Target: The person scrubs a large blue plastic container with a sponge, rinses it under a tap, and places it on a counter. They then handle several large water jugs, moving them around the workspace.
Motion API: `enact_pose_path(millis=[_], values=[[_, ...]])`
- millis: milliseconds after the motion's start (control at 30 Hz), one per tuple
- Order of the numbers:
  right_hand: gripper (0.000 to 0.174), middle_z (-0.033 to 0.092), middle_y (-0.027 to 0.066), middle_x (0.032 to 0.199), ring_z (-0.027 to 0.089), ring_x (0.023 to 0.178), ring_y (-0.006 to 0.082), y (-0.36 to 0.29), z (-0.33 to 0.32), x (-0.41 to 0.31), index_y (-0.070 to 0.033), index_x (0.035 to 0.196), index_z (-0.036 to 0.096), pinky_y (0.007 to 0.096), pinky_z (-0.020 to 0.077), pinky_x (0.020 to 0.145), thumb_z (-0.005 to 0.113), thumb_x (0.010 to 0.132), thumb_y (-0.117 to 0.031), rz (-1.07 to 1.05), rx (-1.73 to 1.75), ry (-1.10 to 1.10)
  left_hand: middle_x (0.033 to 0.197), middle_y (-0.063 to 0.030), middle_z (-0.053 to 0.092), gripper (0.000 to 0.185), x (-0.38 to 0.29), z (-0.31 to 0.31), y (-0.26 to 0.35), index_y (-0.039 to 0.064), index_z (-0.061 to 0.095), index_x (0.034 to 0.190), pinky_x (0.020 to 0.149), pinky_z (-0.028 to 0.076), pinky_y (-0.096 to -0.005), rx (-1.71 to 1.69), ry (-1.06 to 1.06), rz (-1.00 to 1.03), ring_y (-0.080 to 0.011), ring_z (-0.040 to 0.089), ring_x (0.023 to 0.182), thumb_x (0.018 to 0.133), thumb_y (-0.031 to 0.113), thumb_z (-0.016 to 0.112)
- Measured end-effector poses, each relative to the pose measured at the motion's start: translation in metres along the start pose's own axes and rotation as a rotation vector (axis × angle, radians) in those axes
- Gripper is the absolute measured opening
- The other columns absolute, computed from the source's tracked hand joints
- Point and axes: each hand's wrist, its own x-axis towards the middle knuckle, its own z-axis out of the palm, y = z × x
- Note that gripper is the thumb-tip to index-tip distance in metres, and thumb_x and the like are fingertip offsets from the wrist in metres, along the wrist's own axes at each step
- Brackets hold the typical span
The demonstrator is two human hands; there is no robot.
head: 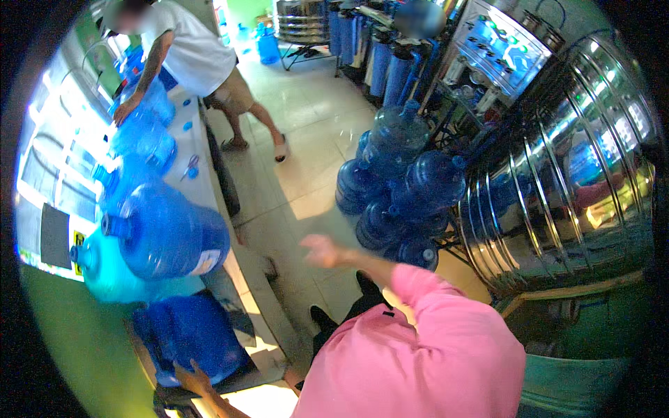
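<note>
My left hand (194, 380) touches the lower edge of a dark blue plastic water container (191, 334), fingers spread against it. Whether it grips the container is unclear. My right hand (320, 251) is held out above the tiled floor, blurred, with nothing seen in it. Beyond the dark container, a large blue water jug (170, 230) lies tilted on the counter, its neck pointing left. A turquoise jug (112, 264) lies partly behind and beneath it. More translucent blue jugs (141, 138) line the counter farther along.
A person (193, 47) in a white shirt reaches over the far jugs. Scissors (191, 163) and blue caps lie on the white counter (183, 104). Stacked water jugs (394, 138) stand on the floor right, beside a ribbed steel tank (554, 198). Blue filter housings (400, 73) stand behind.
</note>
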Motion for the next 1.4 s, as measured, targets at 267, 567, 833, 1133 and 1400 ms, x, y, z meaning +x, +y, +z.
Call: enact_pose_path(millis=[267,567,833,1133,1400], values=[[0.096,0.039,0.0274,0.149,0.035,0.141,0.0421,0.247,-0.35,-0.216,-0.004,0.146,0.04,0.0507,0.0325,0.116,0.087,0.069,-0.038,1.124,-0.556,0.991,0.145,-0.0244,0.047,0.064,-0.045,-0.031,0.297,0.001,0.048,0.141,0.113,0.033,-0.0503,-0.426,-0.018,0.416,-0.0426,0.04,0.137,0.087,0.028,0.07],[0.048,0.066,0.0156,0.103,0.065,0.096,0.038,0.223,-0.359,-0.197,-0.006,0.11,0.062,0.0447,0.0533,0.084,0.081,0.072,-0.029,0.704,-0.512,0.554,0.139,-0.0227,0.055,0.079,-0.157,-0.12,0.701,0.004,0.047,0.144,0.11,0.039,-0.0476,-0.63,-0.797,1.175,-0.0395,0.05,0.131,0.084,0.05,0.071],[0.05,0.067,0.0164,0.108,0.065,0.105,0.0343,0.098,-0.415,-0.079,-0.005,0.109,0.061,0.0455,0.0512,0.094,0.08,0.079,-0.039,-0.24,-0.039,0.404,0.136,-0.0141,0.06,0.067,-0.174,-0.184,0.801,0.008,0.06,0.132,0.121,0.025,-0.0476,-1.448,-0.42,0.746,-0.0326,0.045,0.139,0.076,0.037,0.085],[0.095,0.035,0.0313,0.152,0.036,0.138,0.0474,0.485,-0.465,0.027,0.003,0.145,0.043,0.052,0.0295,0.117,0.079,0.079,-0.056,0.733,-0.281,0.185,0.123,-0.0069,0.068,0.057,-0.092,-0.311,0.556,0.012,0.066,0.121,0.119,0.031,-0.0514,-1.172,-0.159,0.512,-0.0246,0.059,0.125,0.072,0.028,0.09],[0.079,0.056,0.0213,0.128,0.057,0.113,0.0377,0.491,-0.402,-0.005,-0.003,0.135,0.052,0.0492,0.0464,0.095,0.081,0.077,-0.049,0.647,-0.271,0.55,0.108,-0.0041,0.072,0.043,-0.111,-0.465,0.345,0.01,0.069,0.114,0.096,0.051,-0.0358,-0.786,0.588,-0.211,-0.0166,0.067,0.101,0.075,0.018,0.086]])
